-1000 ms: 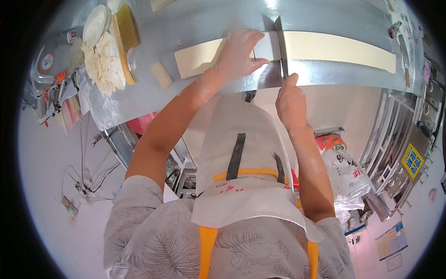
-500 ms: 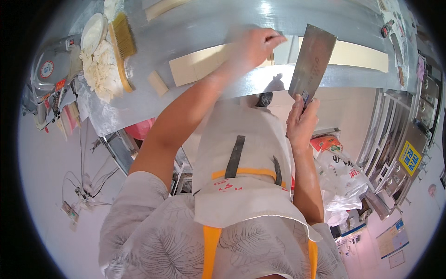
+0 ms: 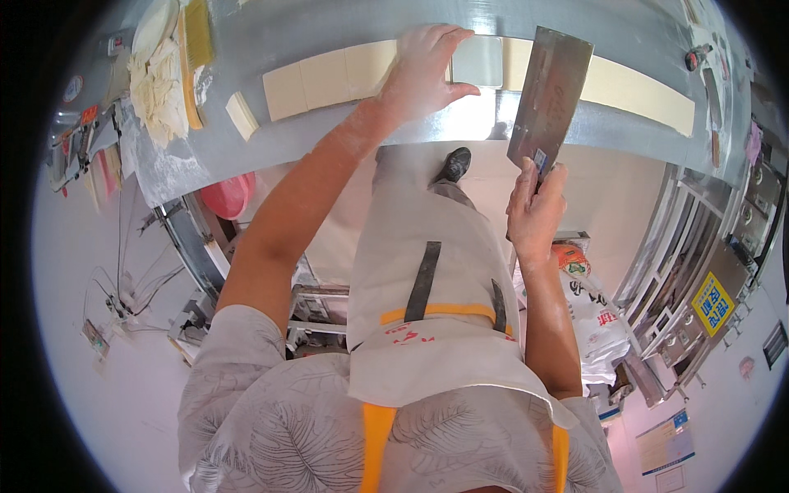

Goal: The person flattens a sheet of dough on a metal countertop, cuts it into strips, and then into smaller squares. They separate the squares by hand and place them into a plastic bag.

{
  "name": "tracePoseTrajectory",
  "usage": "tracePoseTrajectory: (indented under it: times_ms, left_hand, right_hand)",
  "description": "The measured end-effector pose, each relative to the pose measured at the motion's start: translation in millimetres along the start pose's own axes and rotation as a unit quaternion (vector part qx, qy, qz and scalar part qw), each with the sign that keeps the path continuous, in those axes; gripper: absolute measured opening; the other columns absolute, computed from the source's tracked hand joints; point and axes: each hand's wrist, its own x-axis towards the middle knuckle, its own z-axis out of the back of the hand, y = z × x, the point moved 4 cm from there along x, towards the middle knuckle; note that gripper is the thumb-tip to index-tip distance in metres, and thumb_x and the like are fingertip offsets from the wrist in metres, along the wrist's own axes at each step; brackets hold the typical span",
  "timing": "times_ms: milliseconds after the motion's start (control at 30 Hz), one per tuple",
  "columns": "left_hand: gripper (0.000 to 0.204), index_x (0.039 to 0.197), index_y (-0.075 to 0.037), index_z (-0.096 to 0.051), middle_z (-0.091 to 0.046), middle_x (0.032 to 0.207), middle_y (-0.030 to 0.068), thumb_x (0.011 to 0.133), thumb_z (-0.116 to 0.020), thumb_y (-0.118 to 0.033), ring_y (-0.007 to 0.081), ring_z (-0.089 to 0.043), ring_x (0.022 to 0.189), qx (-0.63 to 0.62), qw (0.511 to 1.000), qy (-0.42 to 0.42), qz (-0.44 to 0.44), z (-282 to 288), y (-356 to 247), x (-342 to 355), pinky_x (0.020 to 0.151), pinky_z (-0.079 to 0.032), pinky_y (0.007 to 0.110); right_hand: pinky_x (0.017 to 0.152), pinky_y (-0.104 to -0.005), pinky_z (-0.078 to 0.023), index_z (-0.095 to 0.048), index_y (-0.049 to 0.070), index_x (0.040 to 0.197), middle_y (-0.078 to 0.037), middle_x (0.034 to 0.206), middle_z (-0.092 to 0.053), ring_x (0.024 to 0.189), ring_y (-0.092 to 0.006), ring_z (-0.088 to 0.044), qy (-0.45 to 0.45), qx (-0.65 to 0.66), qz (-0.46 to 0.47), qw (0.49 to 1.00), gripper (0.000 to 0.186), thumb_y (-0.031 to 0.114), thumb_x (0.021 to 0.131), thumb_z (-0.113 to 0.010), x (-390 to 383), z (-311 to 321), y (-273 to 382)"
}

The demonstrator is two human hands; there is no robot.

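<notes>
My right hand (image 3: 538,201) is wrapped round the handle of a cleaver (image 3: 552,94), its broad blade raised upright above the table's near edge and the right-hand dough strip. On the left, my left hand (image 3: 427,72) reaches over the end of a row of flat pale dough pieces (image 3: 325,78), thumb and fingers spread apart across the strip's width. Whether it touches the dough beneath is hidden. A light grey rectangular plate (image 3: 478,62) lies just right of my fingers. Beyond it a long pale dough strip (image 3: 633,88) runs right, partly behind the blade.
A small dough offcut (image 3: 242,116) lies left of the row on the metal table (image 3: 329,25). At the far left are a bristle brush (image 3: 196,49) and dough scraps (image 3: 156,94). A knife (image 3: 712,103) lies at the right end. A pink basin (image 3: 228,195) stands below.
My left hand has moved slightly left and opened from a closed, blurred pose to spread fingers. The cleaver stays upright in my right hand. The view has shifted a little.
</notes>
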Motion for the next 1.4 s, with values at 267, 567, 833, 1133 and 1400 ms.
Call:
tracePoseTrajectory:
  times_ms: [267,567,833,1133,1400]
  left_hand:
    - [0.092,0.147,-0.014,-0.055,-0.059,0.145,0.0096,0.070,-0.097,-0.041,0.0349,-0.051,0.135,-0.015,1.000,-0.003,0.010,1,-2,-1,0.116,-0.038,0.049]
    - [0.091,0.147,-0.013,-0.055,-0.058,0.145,0.0104,0.071,-0.097,-0.042,0.0353,-0.050,0.136,-0.008,1.000,-0.002,0.012,3,0,-4,0.116,-0.040,0.049]
    - [0.090,0.146,-0.013,-0.056,-0.057,0.145,0.0098,0.071,-0.096,-0.042,0.0353,-0.050,0.136,-0.024,1.000,-0.004,0.012,4,0,-3,0.116,-0.041,0.049]
    - [0.086,0.144,-0.014,-0.058,-0.057,0.143,0.0086,0.071,-0.097,-0.039,0.0350,-0.050,0.134,-0.019,1.000,0.004,0.010,6,-1,-1,0.115,-0.042,0.049]
    - [0.083,0.141,-0.013,-0.061,-0.060,0.143,0.0068,0.070,-0.097,-0.037,0.0341,-0.053,0.132,-0.024,1.000,0.001,0.002,5,-1,0,0.114,-0.042,0.048]
  right_hand:
    - [0.047,-0.0345,-0.046,-0.042,0.003,0.097,-0.009,0.060,-0.058,0.047,-0.0152,-0.057,-0.002,-0.041,0.064,0.997,0.029,0.023,0.112,-0.057,6,-1,-2]
    - [0.060,-0.0573,-0.048,-0.042,0.000,0.105,-0.033,0.075,-0.063,0.074,-0.0556,-0.065,0.051,-0.042,0.007,0.998,0.021,0.015,0.110,-0.055,22,0,34]
    - [0.061,-0.0610,-0.046,-0.040,-0.001,0.105,-0.035,0.073,-0.063,0.073,-0.0580,-0.063,0.055,-0.094,0.020,0.994,0.021,0.014,0.110,-0.054,36,-5,45]
    - [0.061,-0.0628,-0.048,-0.041,0.000,0.105,-0.034,0.072,-0.064,0.073,-0.0575,-0.065,0.066,-0.129,0.014,0.989,0.020,0.015,0.110,-0.054,39,-13,48]
    - [0.067,-0.0619,-0.053,-0.043,-0.005,0.111,-0.034,0.075,-0.067,0.076,-0.0558,-0.068,0.098,-0.179,0.003,0.979,0.019,0.009,0.105,-0.055,41,-25,49]
